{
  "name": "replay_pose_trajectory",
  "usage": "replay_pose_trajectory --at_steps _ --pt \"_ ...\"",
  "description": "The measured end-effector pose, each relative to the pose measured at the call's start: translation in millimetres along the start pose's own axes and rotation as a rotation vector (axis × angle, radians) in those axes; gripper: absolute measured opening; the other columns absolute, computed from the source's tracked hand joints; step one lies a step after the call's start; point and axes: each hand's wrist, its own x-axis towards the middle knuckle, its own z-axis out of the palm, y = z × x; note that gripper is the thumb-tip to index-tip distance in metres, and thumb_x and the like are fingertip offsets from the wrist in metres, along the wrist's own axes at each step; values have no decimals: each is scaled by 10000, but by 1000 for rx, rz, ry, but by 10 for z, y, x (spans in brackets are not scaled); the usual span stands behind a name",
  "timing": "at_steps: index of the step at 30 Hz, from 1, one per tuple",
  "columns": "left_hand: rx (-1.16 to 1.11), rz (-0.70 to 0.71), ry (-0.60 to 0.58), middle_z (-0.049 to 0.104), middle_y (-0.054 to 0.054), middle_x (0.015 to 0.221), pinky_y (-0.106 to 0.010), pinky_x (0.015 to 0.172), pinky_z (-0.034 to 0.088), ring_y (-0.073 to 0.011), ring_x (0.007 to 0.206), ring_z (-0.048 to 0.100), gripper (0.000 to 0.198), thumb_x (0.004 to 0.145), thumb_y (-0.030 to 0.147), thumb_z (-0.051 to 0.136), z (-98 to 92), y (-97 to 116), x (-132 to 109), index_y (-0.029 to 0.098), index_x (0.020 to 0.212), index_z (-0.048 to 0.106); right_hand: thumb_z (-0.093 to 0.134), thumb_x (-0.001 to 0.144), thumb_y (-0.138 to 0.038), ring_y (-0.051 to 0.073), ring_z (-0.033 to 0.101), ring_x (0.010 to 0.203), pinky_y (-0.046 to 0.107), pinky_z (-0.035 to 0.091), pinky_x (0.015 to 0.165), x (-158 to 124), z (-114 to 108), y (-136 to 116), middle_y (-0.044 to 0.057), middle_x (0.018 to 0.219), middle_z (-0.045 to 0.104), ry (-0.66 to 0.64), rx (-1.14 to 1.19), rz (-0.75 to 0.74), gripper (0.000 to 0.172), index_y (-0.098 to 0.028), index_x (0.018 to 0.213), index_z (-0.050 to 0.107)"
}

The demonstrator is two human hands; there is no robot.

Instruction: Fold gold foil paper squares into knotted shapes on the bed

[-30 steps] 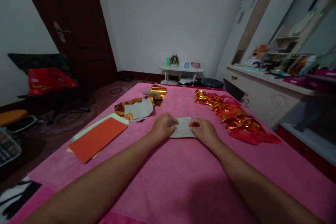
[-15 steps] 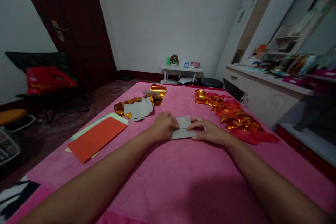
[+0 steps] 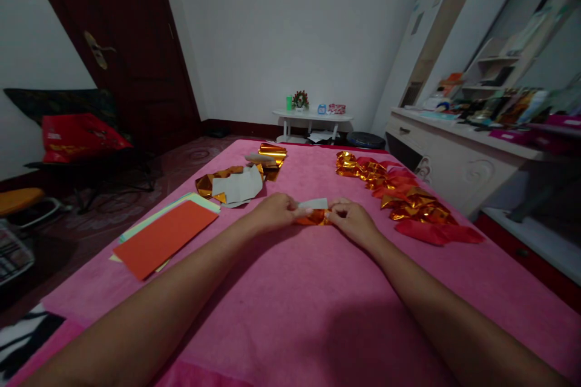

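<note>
Between my two hands is a small folded sheet of foil paper (image 3: 316, 203), pale grey on the far part and shiny orange-gold on the part nearer me. My left hand (image 3: 279, 211) pinches its left end, thumb lying along the near side. At the right end, the thumb and fingers of my right hand (image 3: 354, 220) close on the paper. My fingers hide both ends of the sheet. It is held low over the pink cloth (image 3: 290, 290).
To the left lie an orange card (image 3: 166, 239) on other coloured sheets, foil scraps with pale backs (image 3: 238, 186), and a gold foil roll (image 3: 273, 154). Crumpled gold foil and red pieces (image 3: 413, 205) run along the right. A white side table (image 3: 313, 115) stands beyond.
The near part of the paper has turned from pale grey to shiny orange-gold. My fingers have moved from pressing on the sheet to pinching its two ends.
</note>
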Motion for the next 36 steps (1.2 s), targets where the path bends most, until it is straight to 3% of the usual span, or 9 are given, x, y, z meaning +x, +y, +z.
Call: replay_pose_trajectory --at_steps 3,10,15,21,27,32,36 --pt "103 14 -35 422 18 450 -243 480 194 -83 445 329 475 766 521 542 81 -69 59 139 488 582 574 736 -254 155 577 741 283 416 684 -3 27 -20 31 872 646 60 -52 41 231 -190 513 577" --pt "19 -4 64 624 -22 625 -207 487 287 -105 526 489 277 665 422 673 169 -220 75 146 689 675 592 706 -261 137 540 641 252 379 585 -23 56 -12 19 728 633 138 -98 48 203 -191 527 528" --pt "174 32 -8 649 -17 665 -212 509 300 -118 564 508 326 729 457 607 160 -143 13 177 843 727 621 658 -231 122 510 625 236 366 551 -54 52 -50 19 763 608 198 -115 8 130 -185 556 555" --pt "401 -46 42 689 -31 728 -244 551 325 -147 621 561 281 779 434 561 160 -6 -33 215 807 736 578 706 -255 125 518 574 237 327 525 -52 54 -95 -8 618 591 149 -216 128 122 -191 605 599" --pt "528 -138 113 697 -32 797 -249 577 340 -170 690 596 234 701 450 658 196 14 -45 236 786 696 627 684 -278 131 557 637 234 311 526 -20 81 -96 -13 714 649 138 -326 233 79 -208 654 606" --pt "566 -146 176 687 -52 897 -261 592 356 -212 782 615 428 673 493 681 195 -23 -65 237 1009 615 712 619 -269 115 545 609 225 308 517 137 29 -83 -17 739 649 20 -283 293 245 -208 838 619" --pt "527 -137 197 679 -63 970 -283 638 393 -242 861 619 569 662 534 678 203 -38 -81 239 1133 556 744 577 -271 90 497 527 212 284 491 211 4 -114 -38 626 608 -72 -249 317 190 -200 700 618"
